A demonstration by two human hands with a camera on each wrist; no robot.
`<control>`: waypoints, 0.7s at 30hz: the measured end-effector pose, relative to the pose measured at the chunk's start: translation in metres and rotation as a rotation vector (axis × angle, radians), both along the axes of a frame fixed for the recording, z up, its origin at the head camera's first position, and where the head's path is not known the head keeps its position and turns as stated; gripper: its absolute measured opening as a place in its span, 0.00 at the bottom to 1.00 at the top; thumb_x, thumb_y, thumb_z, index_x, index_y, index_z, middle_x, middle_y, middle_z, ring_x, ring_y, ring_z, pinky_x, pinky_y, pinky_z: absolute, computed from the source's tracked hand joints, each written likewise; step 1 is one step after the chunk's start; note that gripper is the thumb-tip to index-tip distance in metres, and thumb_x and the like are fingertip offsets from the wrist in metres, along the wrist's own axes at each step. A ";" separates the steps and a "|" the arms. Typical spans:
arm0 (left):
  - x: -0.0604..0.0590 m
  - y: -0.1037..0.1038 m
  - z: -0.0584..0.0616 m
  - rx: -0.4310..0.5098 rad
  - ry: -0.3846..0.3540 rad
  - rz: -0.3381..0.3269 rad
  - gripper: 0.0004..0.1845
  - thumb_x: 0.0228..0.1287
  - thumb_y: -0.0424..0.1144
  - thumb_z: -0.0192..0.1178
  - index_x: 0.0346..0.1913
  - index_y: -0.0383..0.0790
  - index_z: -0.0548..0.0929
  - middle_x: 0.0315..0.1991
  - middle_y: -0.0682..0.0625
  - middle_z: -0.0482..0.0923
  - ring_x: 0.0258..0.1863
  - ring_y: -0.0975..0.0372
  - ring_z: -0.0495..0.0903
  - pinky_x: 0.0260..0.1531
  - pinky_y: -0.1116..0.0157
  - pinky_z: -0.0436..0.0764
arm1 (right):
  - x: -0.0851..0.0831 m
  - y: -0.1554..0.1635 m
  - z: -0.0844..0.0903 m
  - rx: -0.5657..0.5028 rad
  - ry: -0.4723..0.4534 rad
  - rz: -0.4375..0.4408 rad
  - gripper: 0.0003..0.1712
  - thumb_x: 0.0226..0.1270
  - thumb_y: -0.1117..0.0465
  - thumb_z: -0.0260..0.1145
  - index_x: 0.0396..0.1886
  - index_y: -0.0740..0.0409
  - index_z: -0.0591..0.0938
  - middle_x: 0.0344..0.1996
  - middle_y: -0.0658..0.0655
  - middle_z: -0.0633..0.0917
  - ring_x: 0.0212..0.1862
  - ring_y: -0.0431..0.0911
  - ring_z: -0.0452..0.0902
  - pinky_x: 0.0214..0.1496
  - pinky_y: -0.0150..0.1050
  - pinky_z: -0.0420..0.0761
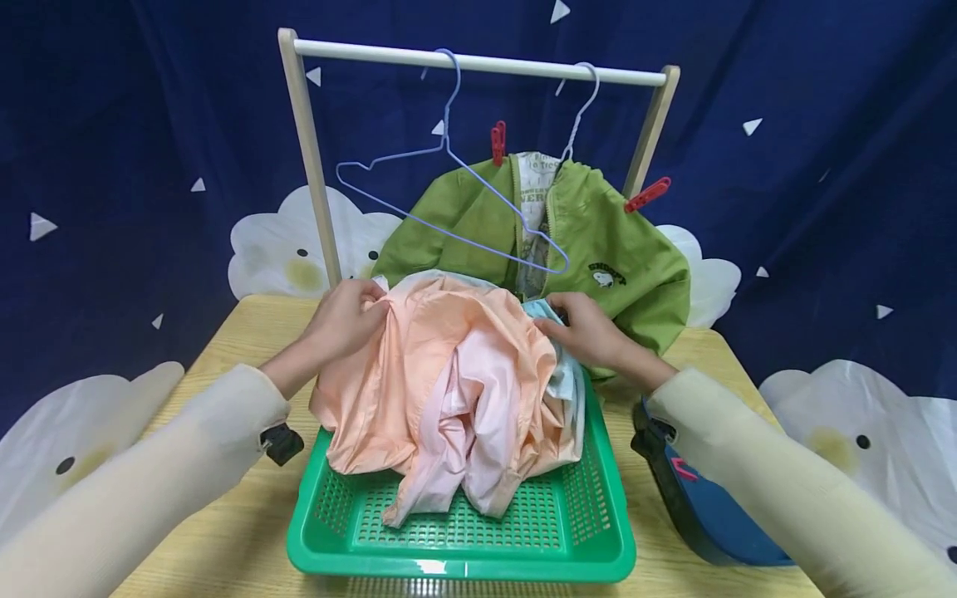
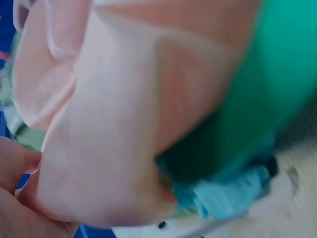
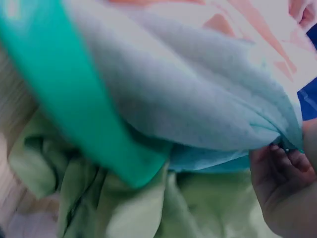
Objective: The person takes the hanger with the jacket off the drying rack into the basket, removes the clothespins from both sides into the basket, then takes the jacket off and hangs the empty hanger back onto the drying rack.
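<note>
Crumpled peach-pink fabric garment (image 1: 441, 382) sits heaped in the green perforated plastic basket (image 1: 463, 531) on the worktop, long axis running left-right between both hands. Left hand (image 1: 347, 320) pinches its far-left edge, right hand (image 1: 586, 328) grips the far-right edge beside pale blue cloth (image 1: 564, 378); both equally near.

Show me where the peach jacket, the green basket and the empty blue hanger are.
peach jacket (image 1: 419, 365), head view, on its left front panel.
green basket (image 1: 456, 569), head view, on the near rim.
blue hanger (image 1: 389, 158), head view, on the upper left wire.
</note>
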State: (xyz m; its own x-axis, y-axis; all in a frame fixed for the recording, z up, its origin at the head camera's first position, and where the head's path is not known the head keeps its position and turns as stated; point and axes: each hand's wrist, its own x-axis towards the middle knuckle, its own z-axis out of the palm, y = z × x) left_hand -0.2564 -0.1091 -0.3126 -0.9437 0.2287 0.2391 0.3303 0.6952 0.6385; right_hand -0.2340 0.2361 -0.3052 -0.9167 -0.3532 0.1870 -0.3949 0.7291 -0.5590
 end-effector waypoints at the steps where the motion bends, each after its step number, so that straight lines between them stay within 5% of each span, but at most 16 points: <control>1: 0.005 0.003 0.003 0.020 0.008 -0.003 0.11 0.69 0.36 0.55 0.41 0.33 0.86 0.41 0.38 0.85 0.44 0.48 0.80 0.49 0.50 0.77 | 0.004 -0.003 0.003 -0.030 -0.011 0.007 0.11 0.74 0.63 0.63 0.29 0.60 0.79 0.18 0.50 0.73 0.22 0.38 0.66 0.29 0.33 0.67; 6: 0.030 0.017 0.016 0.073 0.027 -0.078 0.09 0.69 0.35 0.56 0.37 0.36 0.86 0.39 0.41 0.86 0.41 0.51 0.79 0.44 0.55 0.76 | 0.027 -0.022 0.012 -0.108 -0.032 0.079 0.08 0.75 0.64 0.62 0.35 0.61 0.82 0.23 0.52 0.80 0.27 0.39 0.72 0.33 0.33 0.72; 12: 0.061 0.035 0.011 -0.016 -0.061 -0.247 0.08 0.70 0.34 0.56 0.37 0.39 0.85 0.38 0.46 0.86 0.40 0.57 0.80 0.44 0.56 0.78 | 0.055 -0.046 0.007 -0.016 -0.065 0.219 0.15 0.75 0.65 0.62 0.26 0.56 0.72 0.21 0.50 0.67 0.26 0.41 0.63 0.33 0.32 0.65; 16: 0.074 0.043 0.001 -0.150 -0.138 -0.458 0.09 0.72 0.35 0.56 0.32 0.41 0.83 0.26 0.53 0.78 0.30 0.64 0.74 0.33 0.65 0.75 | 0.068 -0.060 -0.001 0.109 -0.186 0.354 0.19 0.76 0.62 0.61 0.24 0.53 0.65 0.21 0.48 0.63 0.24 0.39 0.61 0.31 0.31 0.63; 21: 0.080 0.048 -0.007 -0.336 -0.261 -0.702 0.18 0.73 0.38 0.57 0.22 0.44 0.71 0.17 0.59 0.59 0.19 0.68 0.59 0.23 0.71 0.60 | 0.072 -0.073 -0.013 0.257 -0.377 0.523 0.17 0.76 0.57 0.63 0.26 0.53 0.70 0.21 0.46 0.65 0.21 0.36 0.61 0.28 0.28 0.62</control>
